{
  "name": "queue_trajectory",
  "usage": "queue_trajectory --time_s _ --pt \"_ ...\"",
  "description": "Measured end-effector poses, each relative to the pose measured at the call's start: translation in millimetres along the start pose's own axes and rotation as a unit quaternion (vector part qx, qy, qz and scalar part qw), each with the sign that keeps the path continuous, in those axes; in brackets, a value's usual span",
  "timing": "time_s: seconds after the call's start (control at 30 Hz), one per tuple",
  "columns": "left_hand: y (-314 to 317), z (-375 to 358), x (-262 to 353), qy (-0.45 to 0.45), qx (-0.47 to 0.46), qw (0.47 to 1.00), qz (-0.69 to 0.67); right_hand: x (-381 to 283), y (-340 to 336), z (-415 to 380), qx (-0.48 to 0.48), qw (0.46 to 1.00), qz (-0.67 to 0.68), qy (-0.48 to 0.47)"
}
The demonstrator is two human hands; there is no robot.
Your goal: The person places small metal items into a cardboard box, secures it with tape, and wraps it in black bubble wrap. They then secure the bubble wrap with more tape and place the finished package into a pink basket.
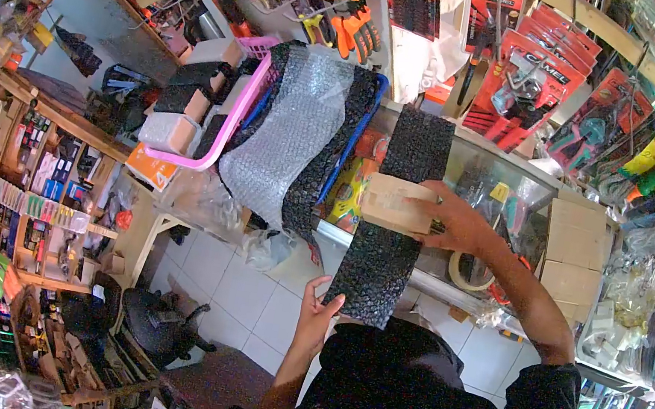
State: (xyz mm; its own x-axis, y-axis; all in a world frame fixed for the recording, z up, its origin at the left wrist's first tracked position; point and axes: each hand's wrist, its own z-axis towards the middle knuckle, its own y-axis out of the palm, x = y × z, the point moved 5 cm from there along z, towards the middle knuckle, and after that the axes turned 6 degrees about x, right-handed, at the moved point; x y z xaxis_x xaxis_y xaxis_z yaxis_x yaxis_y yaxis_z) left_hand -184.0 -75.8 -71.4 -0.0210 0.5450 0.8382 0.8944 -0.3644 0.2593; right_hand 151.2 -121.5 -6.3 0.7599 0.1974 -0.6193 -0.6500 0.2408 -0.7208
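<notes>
A strip of black bubble wrap [374, 277] runs from the glass counter down toward my body. On top of it lies a small tan cardboard box [398, 204]. My right hand [457, 219] grips the box at its right end, fingers over the top. Lower down, my left hand [316, 314] pinches the near left corner of the black bubble wrap, thumb on top and fingers partly hidden beneath. Left of the strip, clear bubble wrap [285, 145] and more black sheets drape over a blue basket [345, 151].
A pink basket [221, 143] at the left holds several wrapped boxes. A tape roll [470, 270] and flat cardboard [571, 258] are right of my work. Packaged tools [530, 78] hang above the counter. A black chair [159, 328] stands at lower left.
</notes>
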Motion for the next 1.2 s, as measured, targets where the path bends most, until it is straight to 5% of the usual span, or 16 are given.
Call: queue_trajectory --time_s 0.23,0.33,0.4,0.53,0.67,0.8,0.93,1.03,1.2 --pt "32 -26 46 0.051 -0.051 0.995 0.072 -11 4 -9 -0.077 0.997 -0.011 0.025" --pt "58 -16 84 0.128 -0.122 0.97 0.167 -30 -4 -12 -0.04 0.982 -0.182 -0.037" --pt "73 -6 110 0.191 -0.177 0.931 0.257 -36 -7 -14 -0.07 0.98 -0.184 -0.024" --pt "78 36 126 0.255 -0.137 0.905 0.313 -42 -10 -18 -0.088 0.98 -0.181 0.0" --pt "110 39 166 0.431 -0.036 0.788 0.438 -50 -10 -15 -0.067 0.979 -0.191 0.012" --pt "127 57 175 0.535 -0.06 0.691 0.483 -54 -10 -13 0.035 0.991 -0.127 0.034" --pt "139 103 168 0.574 -0.149 0.714 0.373 -40 3 -10 0.143 0.986 -0.013 0.086" --pt "133 144 142 0.389 -0.194 0.819 0.375 -38 6 -6 0.186 0.971 0.041 0.147" --pt "137 155 133 0.451 -0.168 0.815 0.323 -17 7 -6 0.25 0.92 0.09 0.287"
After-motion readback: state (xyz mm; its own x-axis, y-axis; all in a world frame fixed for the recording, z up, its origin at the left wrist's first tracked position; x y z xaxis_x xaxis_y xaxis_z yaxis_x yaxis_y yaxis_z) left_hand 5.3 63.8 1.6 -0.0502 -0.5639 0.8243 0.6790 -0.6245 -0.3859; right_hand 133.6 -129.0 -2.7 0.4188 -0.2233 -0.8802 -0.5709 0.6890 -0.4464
